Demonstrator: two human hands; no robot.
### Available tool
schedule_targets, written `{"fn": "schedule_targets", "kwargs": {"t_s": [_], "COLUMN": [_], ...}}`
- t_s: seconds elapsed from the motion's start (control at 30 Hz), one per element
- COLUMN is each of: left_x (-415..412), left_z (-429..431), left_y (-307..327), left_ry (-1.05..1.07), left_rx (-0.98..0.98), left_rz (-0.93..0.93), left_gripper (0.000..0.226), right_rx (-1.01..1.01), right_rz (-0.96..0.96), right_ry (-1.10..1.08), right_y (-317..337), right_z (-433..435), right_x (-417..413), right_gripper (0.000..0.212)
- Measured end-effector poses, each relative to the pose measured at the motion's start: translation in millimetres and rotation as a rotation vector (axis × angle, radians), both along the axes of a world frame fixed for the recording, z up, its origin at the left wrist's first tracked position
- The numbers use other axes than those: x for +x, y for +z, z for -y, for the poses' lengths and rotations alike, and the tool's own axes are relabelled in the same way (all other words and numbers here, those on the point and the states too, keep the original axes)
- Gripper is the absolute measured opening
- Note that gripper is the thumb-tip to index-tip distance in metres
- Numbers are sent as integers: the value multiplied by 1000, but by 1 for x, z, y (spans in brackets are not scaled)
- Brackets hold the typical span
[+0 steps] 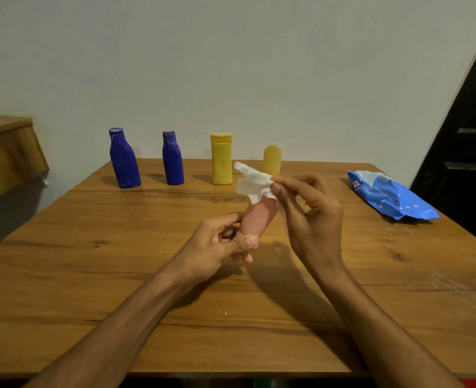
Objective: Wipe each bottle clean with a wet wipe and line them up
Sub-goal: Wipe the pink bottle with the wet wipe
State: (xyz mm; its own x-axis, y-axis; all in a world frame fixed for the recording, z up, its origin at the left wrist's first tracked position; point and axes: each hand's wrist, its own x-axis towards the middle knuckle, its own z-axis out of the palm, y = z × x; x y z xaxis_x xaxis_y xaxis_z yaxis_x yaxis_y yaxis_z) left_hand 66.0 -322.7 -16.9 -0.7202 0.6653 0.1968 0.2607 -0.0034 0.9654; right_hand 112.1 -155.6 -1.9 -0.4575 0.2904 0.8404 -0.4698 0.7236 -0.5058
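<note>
While the left hand (220,242) grips the near, lower end of the pink bottle (259,217) at mid-frame, just above the worktop (91,275), its fingers curl round that end and leave the body bare for cleaning. The bottle's long axis tilts up and away, slightly rightward, with its far end under the wet wipe (255,182). Just right of it, the right hand (312,217) pinches the wipe between thumb and forefinger, likely to drape it over the tip. Farther back, a larger blue bottle (124,161), a smaller blue bottle (172,159), a yellow bottle (222,161) and a short yellow bottle (272,159) stand upright in a row along the far edge, probably the line the pink one joins. A blue wipe pack (390,196) lies at right.
</note>
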Motion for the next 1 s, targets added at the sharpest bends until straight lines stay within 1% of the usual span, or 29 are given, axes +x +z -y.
{"fn": "schedule_targets", "kwargs": {"t_s": [0.1, 0.2, 0.27, 0.37, 0.47, 0.63, 0.7, 0.77, 0.83, 0.9, 1.0], "left_x": [0, 0, 0, 0, -1, -1, -2, -4, -5, -4, -3], "left_z": [1, 3, 3, 2, 2, 3, 3, 3, 4, 4, 3], "left_y": [0, 1, 2, 2, 2, 2, 3, 4, 4, 3, 2], "left_ry": [-21, -50, -68, -81, -95, -150, -149, -155, -166, -180, -181], "left_rx": [38, 82, 113, 152, 197, 217, 277, 350, 319, 244, 270], "left_rz": [60, 133, 163, 221, 310, 350, 368, 427, 435, 399, 401], "left_gripper": [35, 39, 36, 39, 43, 49, 49, 52, 56, 54, 52], "right_rx": [-110, -342, -429, -438, -400, -419, -401, -341, -304, -347, -380], "right_rz": [37, 90, 107, 128, 157, 114, 124, 159, 164, 144, 128], "right_ry": [13, 149, 210, 242, 223, 219, 262, 290, 266, 239, 239], "right_y": [3, 4, 3, 2, 1, 1, 0, -3, -3, -2, -2], "right_z": [2, 0, -1, 1, 1, 2, 2, 4, 2, -1, -2], "right_x": [1, -1, 0, 1, 1, 1, 1, 2, 2, 0, -1], "right_gripper": [19, 19, 21, 22, 23, 20, 21, 21, 20, 19, 20]}}
